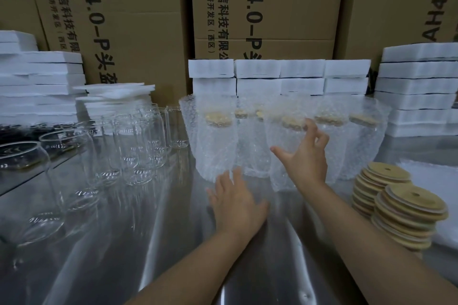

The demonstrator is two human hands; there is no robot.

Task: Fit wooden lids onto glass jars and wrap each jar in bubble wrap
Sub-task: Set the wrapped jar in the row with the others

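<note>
Left hand (238,203) and right hand (307,158) spread empty near a wrapped jar (280,178) (fragile, probably slippery; grip mid-body).

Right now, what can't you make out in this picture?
Head view only.
Wrapped jars: bubble wrap veils the glass; rear ones hide behind front ones.
Left hand: motion-blurred; contact with the wrap unclear.
Bare jars: nearest cut off by left edge.
Lids: stacked too tight to count.
</note>
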